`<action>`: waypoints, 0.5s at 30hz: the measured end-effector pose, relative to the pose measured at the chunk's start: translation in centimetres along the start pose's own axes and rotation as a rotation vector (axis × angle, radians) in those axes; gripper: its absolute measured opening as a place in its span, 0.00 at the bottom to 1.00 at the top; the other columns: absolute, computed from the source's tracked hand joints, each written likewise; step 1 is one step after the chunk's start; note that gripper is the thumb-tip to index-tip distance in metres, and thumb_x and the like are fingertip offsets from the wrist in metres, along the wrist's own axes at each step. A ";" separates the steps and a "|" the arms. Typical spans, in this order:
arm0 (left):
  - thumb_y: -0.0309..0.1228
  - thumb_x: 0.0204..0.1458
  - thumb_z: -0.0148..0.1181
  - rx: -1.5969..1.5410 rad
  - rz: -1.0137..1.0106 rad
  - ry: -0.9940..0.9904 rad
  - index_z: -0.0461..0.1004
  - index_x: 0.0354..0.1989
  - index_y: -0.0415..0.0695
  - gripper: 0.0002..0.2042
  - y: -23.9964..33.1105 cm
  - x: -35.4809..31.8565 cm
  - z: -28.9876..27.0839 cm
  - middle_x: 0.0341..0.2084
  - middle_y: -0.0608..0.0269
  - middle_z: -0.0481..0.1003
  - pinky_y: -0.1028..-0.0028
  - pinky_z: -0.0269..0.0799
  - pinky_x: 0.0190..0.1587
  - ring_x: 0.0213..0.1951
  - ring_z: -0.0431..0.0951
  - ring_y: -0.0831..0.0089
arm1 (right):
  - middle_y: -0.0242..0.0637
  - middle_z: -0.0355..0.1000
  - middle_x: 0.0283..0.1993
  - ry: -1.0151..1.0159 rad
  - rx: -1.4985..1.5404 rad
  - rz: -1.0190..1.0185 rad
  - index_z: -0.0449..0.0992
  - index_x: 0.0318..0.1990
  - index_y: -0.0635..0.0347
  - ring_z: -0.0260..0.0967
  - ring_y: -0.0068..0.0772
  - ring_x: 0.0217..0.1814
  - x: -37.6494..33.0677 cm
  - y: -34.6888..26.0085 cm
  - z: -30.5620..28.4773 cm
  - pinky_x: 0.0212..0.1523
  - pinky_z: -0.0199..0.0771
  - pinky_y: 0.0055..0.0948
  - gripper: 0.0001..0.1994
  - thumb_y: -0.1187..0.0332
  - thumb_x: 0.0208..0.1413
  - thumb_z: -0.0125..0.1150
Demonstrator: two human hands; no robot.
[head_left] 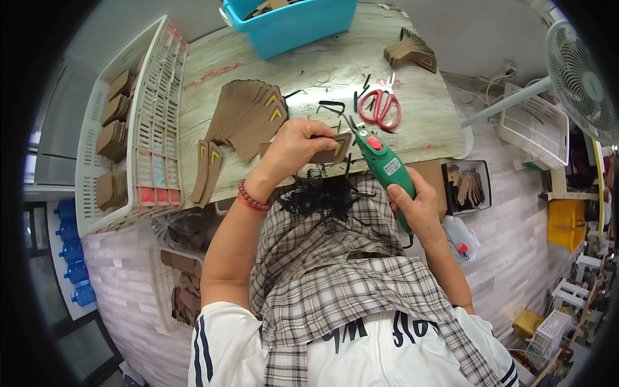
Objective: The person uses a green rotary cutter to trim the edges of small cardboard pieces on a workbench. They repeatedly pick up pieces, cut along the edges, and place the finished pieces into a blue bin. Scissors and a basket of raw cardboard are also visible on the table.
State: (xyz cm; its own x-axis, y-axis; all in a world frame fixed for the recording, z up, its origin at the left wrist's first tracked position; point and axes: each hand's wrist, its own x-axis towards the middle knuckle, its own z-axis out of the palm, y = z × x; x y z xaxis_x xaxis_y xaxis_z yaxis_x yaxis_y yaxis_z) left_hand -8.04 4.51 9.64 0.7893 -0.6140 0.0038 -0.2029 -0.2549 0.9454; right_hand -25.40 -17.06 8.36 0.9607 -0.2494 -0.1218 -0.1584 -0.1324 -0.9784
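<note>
My left hand (296, 149) pinches a brown flat piece (334, 152) with a yellow angled mark, over the table's near edge. In my right hand (418, 201) is a green handheld power trimmer (385, 161) with a red switch; its narrow tip lies close to the piece's right end. Whether the tip touches the piece I cannot tell. Black strip scraps (325, 195) are heaped on my plaid apron (322, 271) below. Red-handled scissors (380, 108) lie beyond the trimmer. A fanned stack of brown pieces (244, 116) spreads left of centre, with two loose pieces (206, 171) nearer me.
A blue bin (293, 29) stands at the table's far side. Another fanned stack (411, 50) sits far right. A white crate (151, 129) with brown pieces borders the left. On the right are a fan (583, 80) and a box of brown pieces (469, 187).
</note>
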 end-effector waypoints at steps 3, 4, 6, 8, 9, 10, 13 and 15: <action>0.25 0.51 0.59 0.069 -0.030 0.271 0.78 0.37 0.35 0.07 -1.1 -2.2 -4.2 0.28 0.65 0.78 0.79 0.70 0.36 0.31 0.75 0.80 | 0.29 0.71 0.27 0.043 0.047 0.071 0.72 0.50 0.65 0.65 0.15 0.24 -0.3 -0.2 0.5 0.26 0.66 0.18 0.19 0.61 0.56 0.63; 0.25 0.50 0.59 0.075 -0.018 0.465 0.78 0.37 0.35 0.08 -2.4 -3.2 -6.3 0.28 0.62 0.78 0.77 0.70 0.37 0.31 0.75 0.77 | 0.28 0.71 0.27 0.054 0.065 0.074 0.72 0.49 0.65 0.64 0.14 0.24 -0.3 0.0 0.5 0.25 0.66 0.17 0.18 0.62 0.56 0.63; 0.25 0.51 0.58 0.068 -0.065 0.733 0.77 0.37 0.36 0.08 -7.4 -6.0 -11.2 0.29 0.63 0.78 0.77 0.70 0.37 0.31 0.75 0.76 | 0.28 0.70 0.27 0.041 0.073 0.067 0.72 0.49 0.65 0.63 0.14 0.24 -0.4 0.9 0.6 0.25 0.65 0.17 0.17 0.63 0.57 0.62; 0.25 0.52 0.57 0.194 -0.251 0.933 0.77 0.36 0.36 0.06 -13.1 -8.8 -15.2 0.28 0.61 0.78 0.77 0.70 0.36 0.31 0.76 0.75 | 0.28 0.69 0.27 0.010 0.068 0.060 0.72 0.49 0.65 0.63 0.14 0.23 -0.4 1.4 0.8 0.24 0.65 0.17 0.17 0.63 0.57 0.62; 0.26 0.51 0.61 0.342 -0.356 0.908 0.77 0.40 0.40 0.09 -13.3 -9.1 -15.6 0.32 0.63 0.76 0.73 0.68 0.42 0.36 0.73 0.75 | 0.28 0.69 0.27 0.009 0.043 0.079 0.72 0.49 0.66 0.63 0.15 0.23 -0.3 1.6 0.7 0.24 0.65 0.18 0.18 0.63 0.57 0.62; 0.26 0.49 0.62 0.680 -0.266 0.967 0.76 0.42 0.41 0.11 -13.7 -9.2 -15.3 0.33 0.62 0.75 0.70 0.67 0.43 0.37 0.73 0.71 | 0.28 0.69 0.27 0.009 0.042 0.079 0.72 0.49 0.65 0.63 0.15 0.23 -0.3 1.8 0.8 0.24 0.65 0.18 0.18 0.63 0.57 0.62; 0.28 0.41 0.66 1.210 0.034 0.978 0.75 0.45 0.46 0.19 -11.0 -5.9 -10.3 0.36 0.60 0.71 0.57 0.60 0.49 0.43 0.68 0.58 | 0.28 0.69 0.27 0.033 0.029 0.083 0.72 0.49 0.65 0.63 0.15 0.23 -0.3 2.2 0.9 0.24 0.65 0.18 0.17 0.62 0.57 0.62; 0.33 0.43 0.65 0.966 0.175 0.766 0.75 0.39 0.47 0.14 -10.7 -3.2 -7.1 0.35 0.62 0.71 0.59 0.59 0.47 0.44 0.67 0.60 | 0.28 0.70 0.27 0.038 0.023 0.082 0.72 0.48 0.65 0.63 0.14 0.23 -0.3 2.1 1.2 0.24 0.65 0.18 0.17 0.62 0.57 0.62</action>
State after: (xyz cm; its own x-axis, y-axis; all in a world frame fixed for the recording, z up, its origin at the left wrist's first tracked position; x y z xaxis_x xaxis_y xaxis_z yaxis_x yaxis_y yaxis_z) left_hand -4.30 14.51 1.82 0.7774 -0.1841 0.6015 -0.4256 -0.8580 0.2876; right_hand -25.69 -16.09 6.14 0.9354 -0.2944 -0.1958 -0.2305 -0.0879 -0.9691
